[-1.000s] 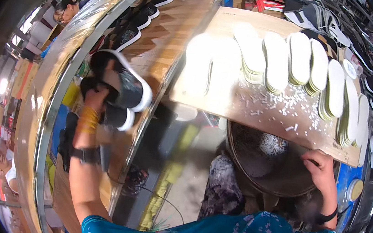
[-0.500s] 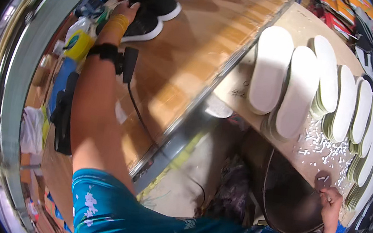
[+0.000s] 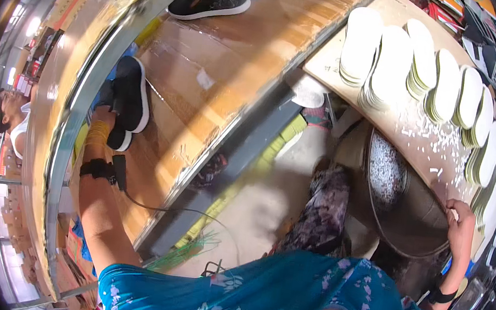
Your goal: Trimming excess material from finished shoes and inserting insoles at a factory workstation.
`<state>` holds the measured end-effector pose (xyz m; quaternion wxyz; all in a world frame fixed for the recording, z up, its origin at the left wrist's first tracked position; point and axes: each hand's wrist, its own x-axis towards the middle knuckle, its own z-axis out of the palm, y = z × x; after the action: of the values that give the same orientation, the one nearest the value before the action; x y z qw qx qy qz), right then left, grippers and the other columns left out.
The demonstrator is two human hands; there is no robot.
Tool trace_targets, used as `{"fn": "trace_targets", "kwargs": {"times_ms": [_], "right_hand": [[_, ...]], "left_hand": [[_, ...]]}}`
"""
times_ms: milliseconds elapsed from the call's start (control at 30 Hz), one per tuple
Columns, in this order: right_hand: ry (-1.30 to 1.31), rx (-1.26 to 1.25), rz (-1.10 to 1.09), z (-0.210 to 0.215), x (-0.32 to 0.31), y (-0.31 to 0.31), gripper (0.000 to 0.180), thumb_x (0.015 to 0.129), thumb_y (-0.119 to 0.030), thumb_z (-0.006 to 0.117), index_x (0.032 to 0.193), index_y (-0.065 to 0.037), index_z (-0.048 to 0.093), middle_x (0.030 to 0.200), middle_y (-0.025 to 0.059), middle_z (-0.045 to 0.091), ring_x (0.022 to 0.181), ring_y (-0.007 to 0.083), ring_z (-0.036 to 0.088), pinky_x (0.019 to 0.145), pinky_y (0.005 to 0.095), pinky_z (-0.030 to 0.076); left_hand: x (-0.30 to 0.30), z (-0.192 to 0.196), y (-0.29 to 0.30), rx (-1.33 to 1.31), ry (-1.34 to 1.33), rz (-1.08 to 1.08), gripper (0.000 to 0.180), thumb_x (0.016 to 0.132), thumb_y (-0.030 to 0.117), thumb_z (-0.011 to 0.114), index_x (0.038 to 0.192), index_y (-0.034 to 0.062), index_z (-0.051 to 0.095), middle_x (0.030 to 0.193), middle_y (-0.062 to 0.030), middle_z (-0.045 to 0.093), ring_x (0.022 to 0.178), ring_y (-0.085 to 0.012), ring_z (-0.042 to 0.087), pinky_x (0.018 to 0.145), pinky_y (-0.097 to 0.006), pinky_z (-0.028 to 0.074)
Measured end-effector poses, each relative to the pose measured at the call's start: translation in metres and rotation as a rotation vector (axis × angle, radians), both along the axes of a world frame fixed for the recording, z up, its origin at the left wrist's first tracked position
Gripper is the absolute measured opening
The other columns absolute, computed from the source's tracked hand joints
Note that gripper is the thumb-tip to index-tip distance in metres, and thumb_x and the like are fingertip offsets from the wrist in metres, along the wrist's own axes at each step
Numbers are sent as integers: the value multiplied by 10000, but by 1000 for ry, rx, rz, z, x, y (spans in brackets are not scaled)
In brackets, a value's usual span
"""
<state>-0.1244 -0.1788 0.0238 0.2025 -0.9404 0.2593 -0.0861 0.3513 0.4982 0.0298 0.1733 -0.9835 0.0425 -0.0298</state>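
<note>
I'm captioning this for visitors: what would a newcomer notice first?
Probably the bright white insoles, stacked on the board at right. Next, the left hand at black shoes on the wooden table's left side, then the round bin under the board's edge, near the right hand.

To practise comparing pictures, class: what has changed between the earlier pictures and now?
The left hand has left the far shoes, come back toward the person and taken hold of two other black shoes at the left side of the bench. The view shifted too. The right hand stays at the edge of the board; the insoles stay on it.
</note>
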Motion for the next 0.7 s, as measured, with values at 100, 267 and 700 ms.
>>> {"fn": "trace_targets", "kwargs": {"times_ms": [100,267,700], "right_hand": [[55,-11,-74,9,-36,0,158,700,39,575,857,41,563,842,193,583,815,344,560,737,345,430],[120,-82,-168,6,-78,-30,178,765,-150,565,850,0,612,825,189,599,800,337,569,721,382,439],[-21,-31,-1277,-20,-330,-329,707,710,-182,649,1316,-112,292,919,217,601,654,286,627,472,345,507]], "left_hand": [[-3,19,-46,-50,-59,-120,323,841,265,488,971,-11,595,954,-227,600,901,-359,582,820,-413,454],[-17,-12,-261,-255,111,-562,299,844,249,498,971,-5,592,923,-225,600,858,-361,582,773,-410,457],[-187,-41,-531,-407,511,-1402,237,851,208,525,971,12,583,843,-222,601,745,-364,585,651,-403,467]]}}
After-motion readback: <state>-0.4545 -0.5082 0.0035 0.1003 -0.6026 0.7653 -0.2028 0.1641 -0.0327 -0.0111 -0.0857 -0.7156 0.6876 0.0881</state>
